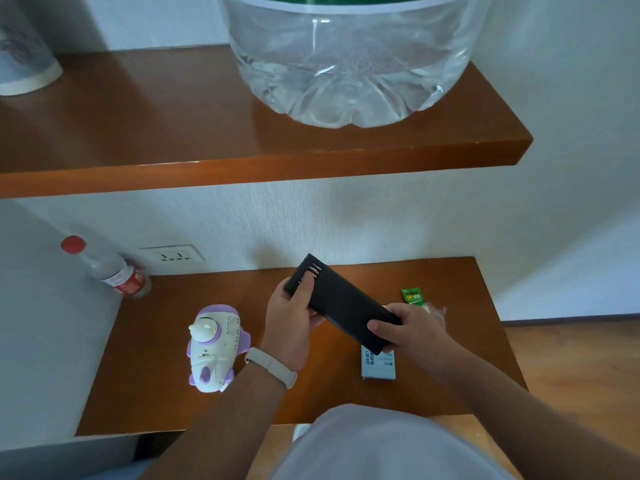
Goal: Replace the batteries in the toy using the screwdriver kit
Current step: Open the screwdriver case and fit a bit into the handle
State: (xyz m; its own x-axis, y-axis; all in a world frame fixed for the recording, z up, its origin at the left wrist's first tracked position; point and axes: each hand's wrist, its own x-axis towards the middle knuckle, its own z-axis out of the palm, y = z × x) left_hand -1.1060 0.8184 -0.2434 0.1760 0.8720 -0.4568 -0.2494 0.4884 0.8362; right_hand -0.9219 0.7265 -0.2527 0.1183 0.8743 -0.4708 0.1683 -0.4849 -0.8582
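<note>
A long black screwdriver kit case is held tilted above the wooden desk. My left hand grips its upper left end, thumb on the part where metal bits show. My right hand grips its lower right end. A white and purple toy lies on the desk to the left of my left hand. A green battery pack in clear plastic lies behind my right hand. A grey-blue box lies under the case's lower end.
A plastic bottle with a red cap leans in the desk's back left corner by a wall socket. A wooden shelf overhangs the desk, carrying a large clear water jug and a white pot.
</note>
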